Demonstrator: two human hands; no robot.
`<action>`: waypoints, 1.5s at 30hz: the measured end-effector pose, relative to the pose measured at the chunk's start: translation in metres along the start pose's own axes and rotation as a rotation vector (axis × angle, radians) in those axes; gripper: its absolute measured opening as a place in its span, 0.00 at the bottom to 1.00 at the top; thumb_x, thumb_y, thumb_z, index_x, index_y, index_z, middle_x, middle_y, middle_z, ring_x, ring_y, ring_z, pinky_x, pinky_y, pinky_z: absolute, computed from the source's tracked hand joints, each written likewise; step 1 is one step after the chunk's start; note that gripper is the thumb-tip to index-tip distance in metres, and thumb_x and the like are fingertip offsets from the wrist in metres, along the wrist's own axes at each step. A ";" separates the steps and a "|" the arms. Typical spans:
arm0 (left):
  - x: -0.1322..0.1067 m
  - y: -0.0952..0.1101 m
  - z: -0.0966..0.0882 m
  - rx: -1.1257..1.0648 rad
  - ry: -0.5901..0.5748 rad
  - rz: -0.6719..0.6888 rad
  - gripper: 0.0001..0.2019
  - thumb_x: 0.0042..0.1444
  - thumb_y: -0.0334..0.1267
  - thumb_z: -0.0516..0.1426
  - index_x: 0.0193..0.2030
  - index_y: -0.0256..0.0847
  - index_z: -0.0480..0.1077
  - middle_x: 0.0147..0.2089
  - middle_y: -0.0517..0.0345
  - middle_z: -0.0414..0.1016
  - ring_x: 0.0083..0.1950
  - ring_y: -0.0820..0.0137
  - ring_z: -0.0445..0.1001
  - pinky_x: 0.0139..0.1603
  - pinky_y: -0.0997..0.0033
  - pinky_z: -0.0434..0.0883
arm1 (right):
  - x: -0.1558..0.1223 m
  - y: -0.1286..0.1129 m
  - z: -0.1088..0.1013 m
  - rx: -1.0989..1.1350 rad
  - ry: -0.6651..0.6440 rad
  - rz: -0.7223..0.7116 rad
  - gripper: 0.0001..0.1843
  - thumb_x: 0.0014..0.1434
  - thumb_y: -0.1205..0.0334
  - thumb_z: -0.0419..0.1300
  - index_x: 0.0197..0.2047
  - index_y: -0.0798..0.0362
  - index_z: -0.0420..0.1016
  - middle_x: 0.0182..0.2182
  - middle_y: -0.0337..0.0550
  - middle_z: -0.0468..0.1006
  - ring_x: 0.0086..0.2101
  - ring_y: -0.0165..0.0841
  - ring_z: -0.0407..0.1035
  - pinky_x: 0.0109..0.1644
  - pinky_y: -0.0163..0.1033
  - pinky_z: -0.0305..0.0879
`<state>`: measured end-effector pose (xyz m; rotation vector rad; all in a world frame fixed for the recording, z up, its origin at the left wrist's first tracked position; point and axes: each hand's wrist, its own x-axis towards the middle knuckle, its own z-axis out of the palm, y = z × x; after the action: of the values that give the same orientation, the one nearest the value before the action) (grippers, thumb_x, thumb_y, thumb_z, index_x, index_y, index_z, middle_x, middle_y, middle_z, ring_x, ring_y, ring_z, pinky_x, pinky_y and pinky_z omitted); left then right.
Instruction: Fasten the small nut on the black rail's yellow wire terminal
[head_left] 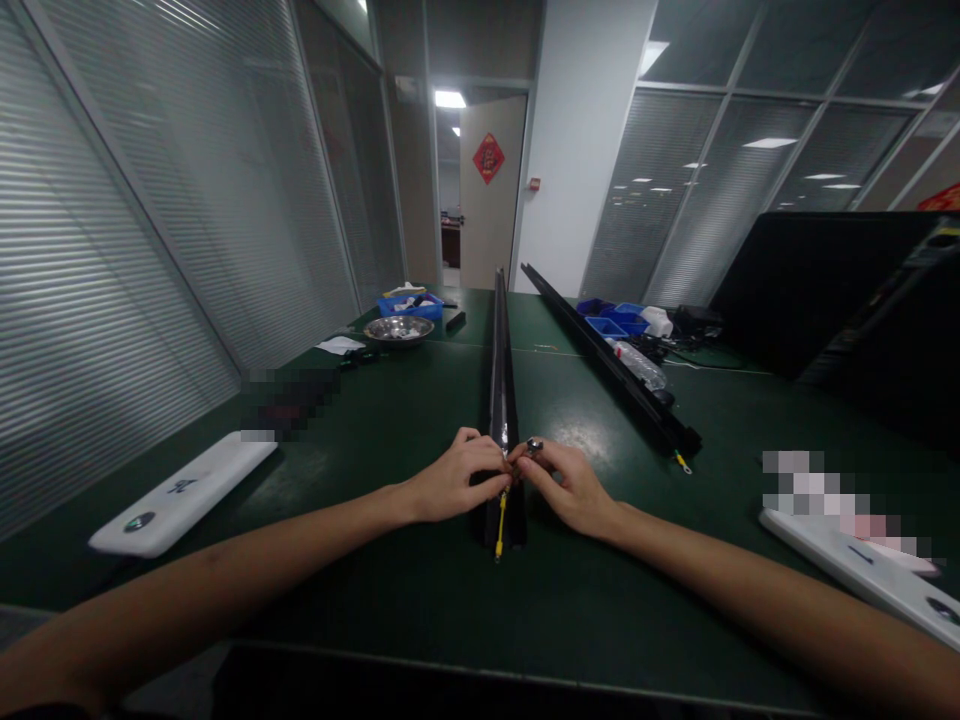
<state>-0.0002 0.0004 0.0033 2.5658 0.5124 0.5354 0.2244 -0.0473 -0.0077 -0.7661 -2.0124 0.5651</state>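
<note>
Around the grip, green table (pixel 420 610), bare close on both sides, with near edge below. Under the grip and away from it, black rail (pixel 502 390). Over rail, left hand (pixel 461 475) and right hand (pixel 566 485), turned inward, fingertips narrowly together; cannot tell what is pinched. Just below, yellow wire (pixel 501 525).

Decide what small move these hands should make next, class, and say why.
Probably, the left hand should press the rail steady beneath it while the right hand works: both hands' fingertips meet over the rail, just beyond the yellow wire, and no clamp shows.
</note>
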 end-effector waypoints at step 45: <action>0.001 -0.002 0.001 0.030 -0.023 0.005 0.11 0.73 0.37 0.49 0.48 0.44 0.74 0.47 0.58 0.78 0.54 0.64 0.72 0.61 0.59 0.53 | -0.004 0.012 0.002 0.180 -0.019 0.154 0.12 0.72 0.55 0.58 0.46 0.54 0.77 0.30 0.38 0.78 0.20 0.25 0.68 0.25 0.30 0.65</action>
<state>0.0004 0.0017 0.0017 2.5992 0.5093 0.5031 0.2282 -0.0413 -0.0186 -0.8117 -1.8996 0.8331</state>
